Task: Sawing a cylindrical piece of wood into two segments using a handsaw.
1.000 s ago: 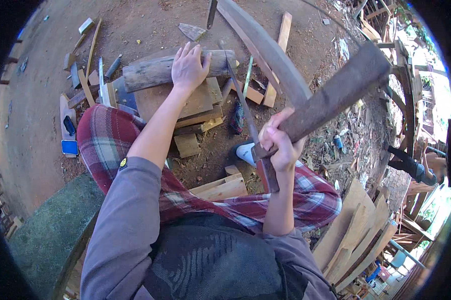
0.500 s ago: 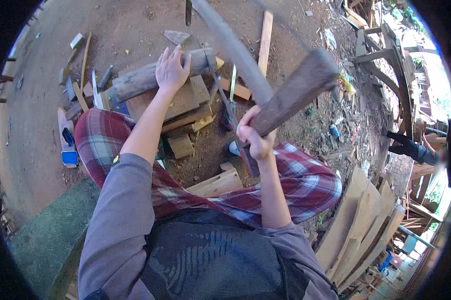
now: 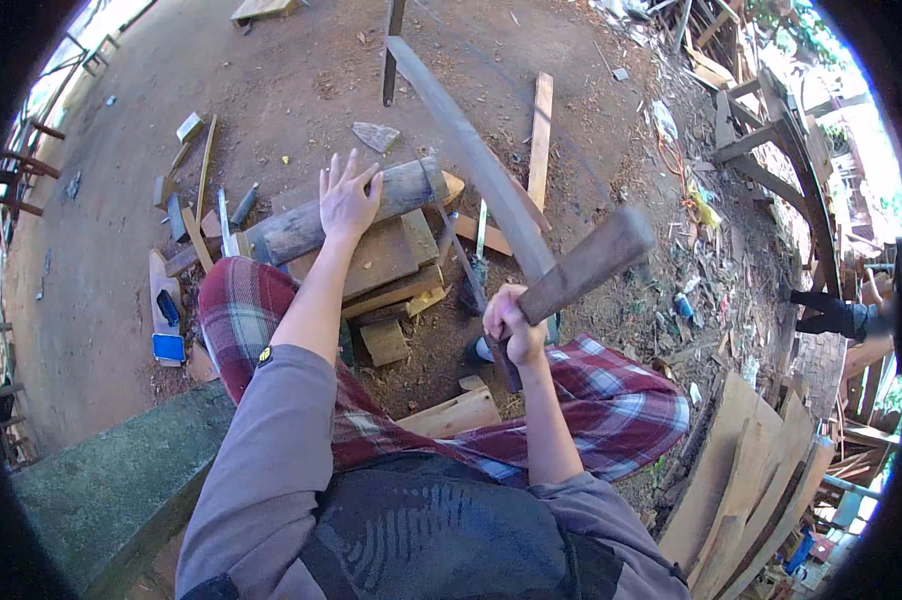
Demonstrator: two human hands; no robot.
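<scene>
My left hand (image 3: 346, 207) rests flat, fingers spread, on a weathered round log (image 3: 296, 226), which lies across a stack of wooden blocks (image 3: 381, 260). My right hand (image 3: 514, 325) grips a large wooden-framed saw (image 3: 471, 160): its thick end piece (image 3: 586, 262) angles up to the right, a long beam runs away from me, and the narrow blade (image 3: 456, 235) reaches to the log's right part, near its pale cut end. My legs in red plaid cloth (image 3: 621, 410) lie either side below the blocks.
Offcuts (image 3: 206, 180) lie left of the log, beside a blue rectangular object (image 3: 169, 349). A mossy slab (image 3: 111, 480) is at lower left, curved boards (image 3: 741, 470) at lower right. Scrap timber (image 3: 781, 160) piles up on the right, where another person's dark-clad legs (image 3: 831, 315) show at the edge.
The saw's end piece has swung down and toward me from upper right. The log, hands and ground appear lower in the picture. My left hand still lies on the log.
</scene>
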